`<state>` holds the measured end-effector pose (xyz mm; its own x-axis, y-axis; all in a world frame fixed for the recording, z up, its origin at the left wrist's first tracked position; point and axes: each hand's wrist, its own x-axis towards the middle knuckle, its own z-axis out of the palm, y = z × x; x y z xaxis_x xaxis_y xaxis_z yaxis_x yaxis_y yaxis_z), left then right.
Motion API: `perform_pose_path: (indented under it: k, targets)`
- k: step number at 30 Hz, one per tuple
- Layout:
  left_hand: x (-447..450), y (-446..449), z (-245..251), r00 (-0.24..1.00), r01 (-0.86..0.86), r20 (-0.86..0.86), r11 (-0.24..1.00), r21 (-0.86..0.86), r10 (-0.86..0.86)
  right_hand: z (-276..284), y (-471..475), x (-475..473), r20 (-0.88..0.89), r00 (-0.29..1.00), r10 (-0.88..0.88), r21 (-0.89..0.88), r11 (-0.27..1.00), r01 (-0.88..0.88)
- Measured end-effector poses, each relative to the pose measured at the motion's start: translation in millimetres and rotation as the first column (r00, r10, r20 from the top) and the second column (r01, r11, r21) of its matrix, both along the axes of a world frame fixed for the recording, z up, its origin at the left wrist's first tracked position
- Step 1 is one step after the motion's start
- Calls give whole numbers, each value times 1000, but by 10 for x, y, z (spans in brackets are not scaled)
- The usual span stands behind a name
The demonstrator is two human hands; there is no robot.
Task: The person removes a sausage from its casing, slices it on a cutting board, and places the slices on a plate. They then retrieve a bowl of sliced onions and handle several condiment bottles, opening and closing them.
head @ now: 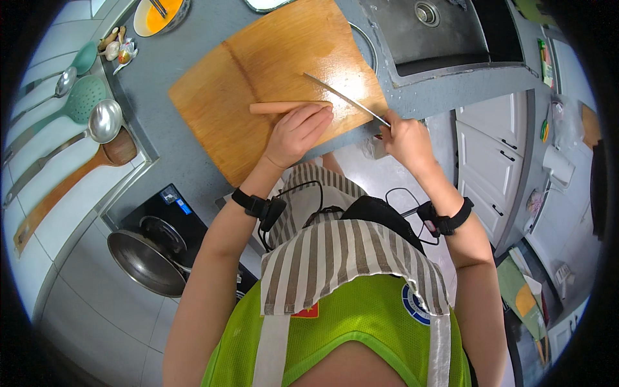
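Note:
A pinkish-orange sausage (269,107) lies crosswise on the wooden cutting board (295,53). My left hand (301,129) holds it down, fingers together over its right half, so part of it is hidden; its right tip shows just past the fingertips. In my right hand (411,145) is the handle of a kitchen knife (341,95), gripped at the board's right edge. The narrow blade is seen nearly edge-on and slants up and left, passing just right of the sausage's end. Whether the blade touches the board cannot be told.
A bowl of beaten egg (162,17) with chopsticks stands at the back left, near garlic (111,50). The sink (435,38) is at the back right. Ladles (105,121) and a wooden spatula (63,193) line the left wall. A wok (145,263) sits lower left.

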<state>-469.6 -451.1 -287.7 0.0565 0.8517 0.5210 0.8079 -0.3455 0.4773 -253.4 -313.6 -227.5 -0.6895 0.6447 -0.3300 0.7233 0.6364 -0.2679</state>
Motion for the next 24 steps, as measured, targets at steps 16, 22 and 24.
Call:
perform_pose_path:
  k: [16, 22, 24]
  targets:
    - [-5, -48, -91, 993, -80, 79, 996, -35, 82, 379, 42, -17, -3, 981, 196, -15, 980, -197]
    - [7, -55, -114, 993, -85, 81, 996, -36, 88, 418, 92, -75, 34, 973, 230, -26, 973, -229]
    - [6, -58, -108, 992, -83, 88, 996, -40, 86, 419, 102, -87, 63, 969, 237, -48, 971, -234]
